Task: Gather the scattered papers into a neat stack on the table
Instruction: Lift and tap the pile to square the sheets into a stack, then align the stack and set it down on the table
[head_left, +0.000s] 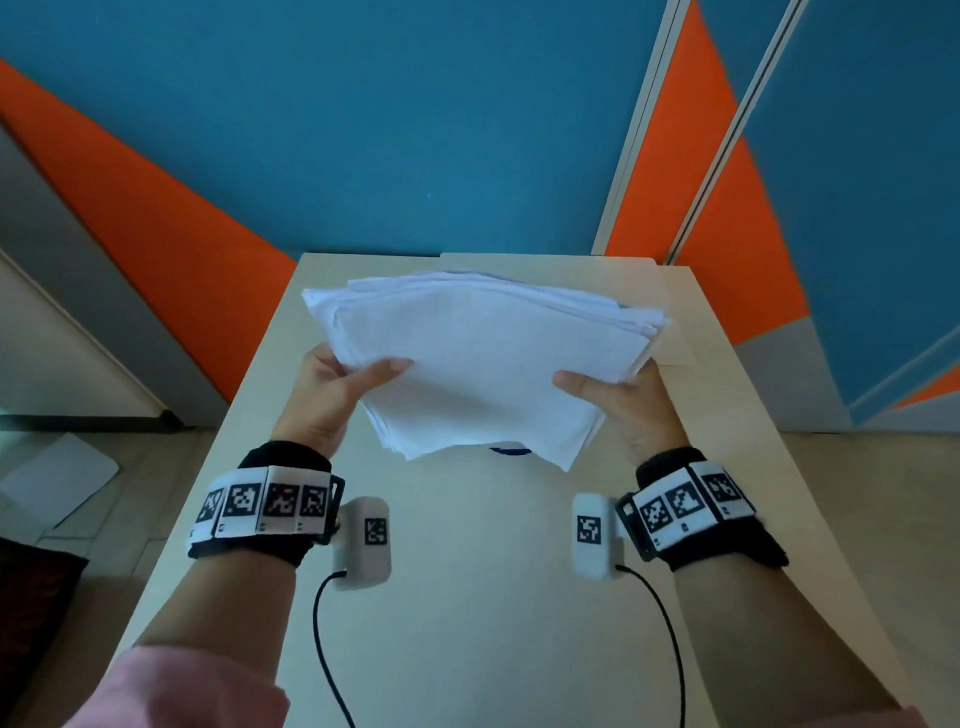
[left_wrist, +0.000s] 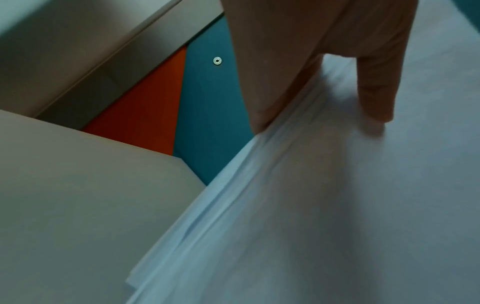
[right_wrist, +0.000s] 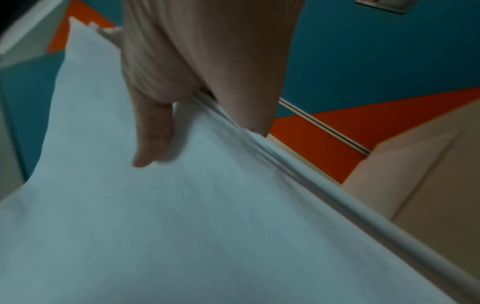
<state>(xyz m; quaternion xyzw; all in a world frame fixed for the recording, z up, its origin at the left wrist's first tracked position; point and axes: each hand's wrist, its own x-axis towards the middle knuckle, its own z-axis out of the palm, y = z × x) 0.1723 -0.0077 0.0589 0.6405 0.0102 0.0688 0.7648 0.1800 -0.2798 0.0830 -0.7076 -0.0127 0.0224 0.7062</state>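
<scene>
Pinching an uneven paper bundle (head_left: 483, 358) above the counter (head_left: 467, 597)
Left hand (head_left: 332, 395) and right hand (head_left: 623, 405) grip opposite edges; fanned sheets could slide off if tilted.

The left hand (left_wrist: 324, 41) reaches down from the top of the view and holds the papers (left_wrist: 324, 205) at their left edge. The thumb (left_wrist: 376, 92) lies on the top sheet, its tip pressed to the paper, while the other fingers (left_wrist: 259, 92) go down past the edge and under the sheets. The papers fill the right side as a pale, blurred sheaf, their edges uneven and stepped along the left. Left of them lies the beige surface (left_wrist: 78, 205). Beyond its far edge stands a wall (left_wrist: 207, 123) of blue and orange panels, with a small round metal fitting (left_wrist: 217, 60) on the blue.
</scene>
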